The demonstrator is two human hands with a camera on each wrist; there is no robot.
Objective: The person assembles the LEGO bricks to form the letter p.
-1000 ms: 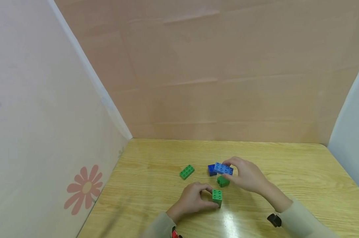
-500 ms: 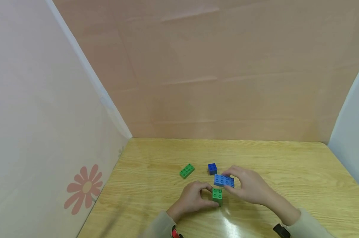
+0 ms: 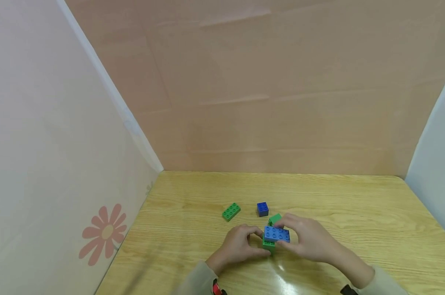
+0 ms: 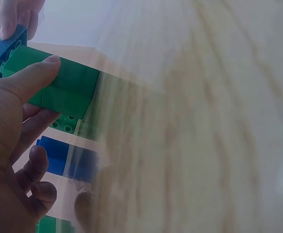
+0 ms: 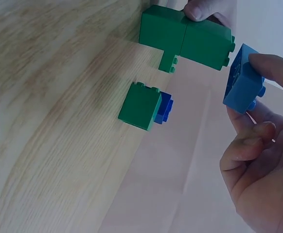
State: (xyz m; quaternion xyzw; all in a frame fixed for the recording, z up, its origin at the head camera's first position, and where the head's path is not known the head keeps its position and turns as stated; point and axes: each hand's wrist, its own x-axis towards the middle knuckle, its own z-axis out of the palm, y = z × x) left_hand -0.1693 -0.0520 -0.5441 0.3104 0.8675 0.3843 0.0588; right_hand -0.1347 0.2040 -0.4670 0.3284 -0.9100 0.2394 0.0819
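Gripping a stack of two green bricks (image 3: 268, 248) upright on the worktop (image 3: 193, 188), a person's left hand (image 3: 240, 244) sets its thumb along the near side and a finger along the far one, seemingly to guard against tipping while leaving the studs bare. Just above that stack, the right hand (image 3: 310, 239) pinches a light blue brick (image 3: 276, 233) by one end, its fingers on opposite edges, probably so the hollow underside faces the studs unobstructed; the right wrist view shows a slim gap between the two.

Just beyond the right fingertips, a loose green brick (image 3: 274, 219) lies on its side, its studs pointing sideways, apparently set down in no special order. Farther ahead of both hands' fingers sits a dark blue brick (image 3: 262, 209), studs up; to its left, beyond the left fingers, lies a long green brick (image 3: 231, 212). Both are well apart from the grips, perhaps to leave room. A tan backdrop (image 3: 244, 102) rises behind.

From the head camera, the light blue brick covers some of the stack's studs, and right-hand fingers partly screen the loose brick. The left wrist view crops the light blue brick at its edge.
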